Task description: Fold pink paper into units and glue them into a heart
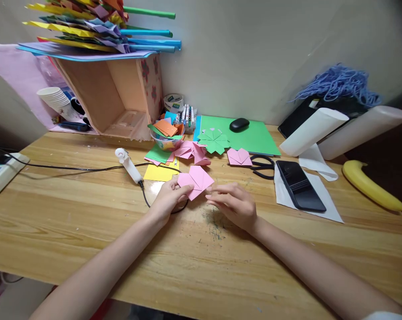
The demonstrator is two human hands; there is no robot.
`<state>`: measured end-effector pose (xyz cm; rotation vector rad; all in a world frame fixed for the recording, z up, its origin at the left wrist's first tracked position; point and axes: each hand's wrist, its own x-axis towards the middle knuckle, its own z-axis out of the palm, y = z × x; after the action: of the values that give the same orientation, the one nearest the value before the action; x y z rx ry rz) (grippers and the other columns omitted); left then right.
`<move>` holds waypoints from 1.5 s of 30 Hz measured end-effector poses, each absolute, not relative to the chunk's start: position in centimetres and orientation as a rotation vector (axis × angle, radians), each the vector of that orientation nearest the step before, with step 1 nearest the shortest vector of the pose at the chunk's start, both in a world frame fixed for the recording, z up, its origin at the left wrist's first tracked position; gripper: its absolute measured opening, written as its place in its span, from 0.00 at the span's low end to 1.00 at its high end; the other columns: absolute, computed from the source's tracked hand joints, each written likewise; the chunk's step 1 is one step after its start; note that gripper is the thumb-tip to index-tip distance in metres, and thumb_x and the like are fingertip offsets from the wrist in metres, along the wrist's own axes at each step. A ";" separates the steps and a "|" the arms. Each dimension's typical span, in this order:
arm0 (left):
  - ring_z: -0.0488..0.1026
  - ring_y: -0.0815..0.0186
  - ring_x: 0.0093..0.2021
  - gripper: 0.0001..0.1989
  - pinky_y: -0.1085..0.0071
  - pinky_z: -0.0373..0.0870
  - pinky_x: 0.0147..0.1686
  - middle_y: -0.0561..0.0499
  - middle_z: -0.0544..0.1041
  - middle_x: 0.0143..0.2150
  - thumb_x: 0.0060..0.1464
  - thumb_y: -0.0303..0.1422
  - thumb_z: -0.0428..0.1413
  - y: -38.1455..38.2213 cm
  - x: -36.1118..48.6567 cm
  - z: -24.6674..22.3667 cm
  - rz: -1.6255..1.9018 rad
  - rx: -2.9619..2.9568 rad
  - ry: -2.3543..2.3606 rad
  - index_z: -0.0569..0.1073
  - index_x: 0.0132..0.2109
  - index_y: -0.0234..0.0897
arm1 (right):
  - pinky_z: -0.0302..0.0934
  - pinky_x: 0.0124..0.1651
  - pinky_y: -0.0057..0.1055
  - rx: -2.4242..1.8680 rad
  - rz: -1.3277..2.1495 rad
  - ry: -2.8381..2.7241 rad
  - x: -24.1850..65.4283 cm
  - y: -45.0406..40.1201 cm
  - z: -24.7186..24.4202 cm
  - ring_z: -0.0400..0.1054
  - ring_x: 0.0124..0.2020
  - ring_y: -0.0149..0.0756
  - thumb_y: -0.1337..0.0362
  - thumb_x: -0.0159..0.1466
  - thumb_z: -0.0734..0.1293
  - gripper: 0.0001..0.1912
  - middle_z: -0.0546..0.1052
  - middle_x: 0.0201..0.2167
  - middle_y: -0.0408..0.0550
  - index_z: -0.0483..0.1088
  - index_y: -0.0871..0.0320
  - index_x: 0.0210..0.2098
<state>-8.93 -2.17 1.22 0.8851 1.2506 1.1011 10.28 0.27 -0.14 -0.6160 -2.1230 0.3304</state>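
Observation:
Between thumb and fingers, my left hand (170,195) pinches a folded pink paper piece (197,181) above the wooden table. My right hand (236,205) is just to its right, fingers stretched out and slightly apart, fingertips close to the paper's edge; whether they touch it I cannot tell. Behind the hands lie more folded pink papers (191,152), a pink paper heart (239,157) and a green folded paper rosette (214,141). A yellow sheet (159,172) lies behind my left hand, beside a white corded glue gun (129,166).
Black-handled scissors (263,166), a phone (301,184) on white paper and a banana (371,184) lie to the right. A bowl of paper scraps (167,140), a green sheet (261,138) with a mouse (239,125), and a cardboard box (150,89) stand behind. A black cable (77,169) crosses left.

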 end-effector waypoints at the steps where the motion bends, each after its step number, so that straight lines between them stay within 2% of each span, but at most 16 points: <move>1: 0.73 0.67 0.29 0.17 0.74 0.70 0.28 0.49 0.75 0.26 0.41 0.37 0.60 -2.1 -9.0 1.1 1.117 0.871 1.262 0.73 0.39 0.32 | 0.63 0.38 0.34 -0.689 0.400 -2.057 10.2 0.3 0.0 0.68 0.36 0.35 0.65 0.57 0.65 0.03 0.74 0.36 0.47 0.72 0.52 0.29; 4: 0.73 0.67 0.33 0.18 0.72 0.70 0.33 0.49 0.76 0.31 0.40 0.37 0.61 -1.9 -9.0 1.0 1.157 0.832 1.217 0.72 0.39 0.33 | 0.61 0.38 0.33 -0.924 0.604 -1.805 9.9 0.6 0.1 0.65 0.39 0.36 0.61 0.60 0.61 0.12 0.69 0.36 0.49 0.66 0.56 0.22; 7: 0.72 0.67 0.33 0.17 0.72 0.70 0.33 0.49 0.75 0.31 0.41 0.39 0.61 -2.1 -8.8 1.3 1.143 0.891 1.236 0.73 0.38 0.33 | 0.61 0.34 0.30 -1.022 0.837 -1.671 9.7 1.3 -0.2 0.64 0.37 0.33 0.59 0.61 0.59 0.09 0.67 0.39 0.49 0.66 0.57 0.32; 9: 0.71 0.67 0.31 0.16 0.73 0.69 0.31 0.50 0.75 0.30 0.43 0.40 0.59 -2.3 -8.5 1.5 1.111 0.957 1.263 0.73 0.36 0.33 | 0.61 0.32 0.28 -1.017 1.060 -1.679 9.5 1.6 -0.4 0.64 0.32 0.31 0.58 0.60 0.62 0.12 0.68 0.39 0.48 0.65 0.56 0.40; 14: 0.70 0.68 0.26 0.19 0.73 0.68 0.27 0.50 0.73 0.26 0.47 0.46 0.53 -2.2 -8.4 1.0 1.068 0.955 1.250 0.71 0.30 0.31 | 0.60 0.30 0.27 -0.982 1.324 -1.624 8.9 1.4 -0.6 0.63 0.29 0.30 0.58 0.57 0.64 0.13 0.69 0.28 0.44 0.66 0.58 0.39; 17: 0.71 0.68 0.25 0.20 0.72 0.69 0.28 0.49 0.74 0.25 0.47 0.47 0.52 -1.8 -8.6 0.7 1.097 0.853 1.210 0.70 0.33 0.31 | 0.57 0.28 0.25 -1.007 1.183 -1.506 9.3 2.5 -0.5 0.61 0.26 0.28 0.59 0.57 0.64 0.16 0.67 0.25 0.41 0.64 0.57 0.43; 20: 0.70 0.71 0.23 0.20 0.75 0.67 0.25 0.47 0.75 0.28 0.49 0.44 0.51 -1.6 -8.8 0.7 1.157 0.925 1.202 0.70 0.37 0.29 | 0.58 0.29 0.27 -1.137 0.925 -1.304 11.2 5.3 -0.5 0.62 0.28 0.30 0.58 0.59 0.61 0.14 0.68 0.28 0.44 0.64 0.58 0.42; 23: 0.65 0.75 0.20 0.17 0.79 0.62 0.22 0.47 0.75 0.27 0.50 0.41 0.52 -1.8 -8.9 0.9 1.151 1.040 1.222 0.70 0.37 0.29 | 0.58 0.43 0.37 -1.315 0.580 -1.327 13.7 7.8 -0.5 0.63 0.39 0.37 0.57 0.59 0.59 0.14 0.69 0.36 0.51 0.66 0.60 0.39; 25: 0.65 0.76 0.21 0.15 0.80 0.62 0.22 0.48 0.74 0.28 0.49 0.39 0.53 -1.9 -8.9 0.8 1.129 1.078 1.231 0.71 0.37 0.30 | 0.50 0.52 0.45 -1.469 0.271 -1.468 14.6 8.4 -0.2 0.56 0.50 0.45 0.57 0.56 0.62 0.15 0.65 0.44 0.55 0.68 0.59 0.40; 27: 0.66 0.75 0.22 0.14 0.79 0.62 0.22 0.49 0.74 0.28 0.49 0.38 0.54 -2.0 -8.9 0.7 1.118 1.077 1.236 0.71 0.37 0.30 | 0.45 0.55 0.47 -1.437 0.110 -1.632 14.3 8.1 0.2 0.51 0.55 0.47 0.59 0.55 0.64 0.17 0.60 0.50 0.56 0.67 0.58 0.43; 29: 0.67 0.75 0.22 0.14 0.79 0.63 0.23 0.49 0.74 0.28 0.50 0.39 0.53 -2.0 -8.9 0.6 1.115 1.064 1.238 0.71 0.37 0.30 | 0.50 0.54 0.42 -1.255 0.216 -1.894 12.9 7.4 0.6 0.55 0.53 0.43 0.62 0.57 0.63 0.15 0.62 0.50 0.54 0.67 0.55 0.44; 31: 0.67 0.74 0.22 0.15 0.78 0.64 0.22 0.48 0.74 0.28 0.50 0.40 0.52 -2.0 -8.8 0.5 1.114 1.041 1.243 0.70 0.36 0.30 | 0.59 0.46 0.37 -1.098 0.441 -2.082 10.9 7.1 0.7 0.61 0.47 0.39 0.62 0.57 0.64 0.15 0.64 0.48 0.53 0.67 0.55 0.44; 33: 0.68 0.73 0.22 0.16 0.77 0.65 0.23 0.48 0.74 0.28 0.51 0.41 0.51 -1.9 -8.7 0.4 1.116 1.003 1.252 0.70 0.36 0.30 | 0.61 0.42 0.34 -1.036 0.542 -2.140 8.8 7.2 0.4 0.64 0.44 0.38 0.64 0.56 0.65 0.16 0.66 0.46 0.52 0.67 0.55 0.44; 36: 0.71 0.70 0.28 0.17 0.74 0.68 0.27 0.45 0.74 0.33 0.50 0.41 0.52 -1.7 -8.9 0.2 1.196 0.933 1.280 0.70 0.40 0.30 | 0.61 0.40 0.33 -0.993 0.503 -2.184 6.9 7.6 0.2 0.66 0.40 0.36 0.68 0.57 0.63 0.06 0.71 0.40 0.50 0.71 0.57 0.34; 40: 0.72 0.65 0.37 0.24 0.74 0.69 0.27 0.43 0.72 0.43 0.48 0.41 0.54 -1.2 -9.6 0.1 1.339 0.890 1.367 0.65 0.51 0.34 | 0.62 0.38 0.32 -0.877 0.346 -2.264 6.9 5.9 1.0 0.68 0.38 0.36 0.69 0.60 0.60 0.06 0.74 0.38 0.50 0.69 0.58 0.33; 45: 0.70 0.71 0.25 0.28 0.77 0.67 0.22 0.52 0.71 0.28 0.47 0.39 0.56 -0.9 -9.9 0.6 1.312 0.875 1.230 0.62 0.54 0.33 | 0.62 0.37 0.28 -0.678 0.114 -2.401 8.2 2.0 1.7 0.70 0.37 0.34 0.70 0.61 0.59 0.07 0.76 0.36 0.49 0.69 0.58 0.34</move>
<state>-9.93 -0.86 0.65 0.8753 1.2300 1.3116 8.19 2.02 1.71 -0.6777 -2.4009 0.1139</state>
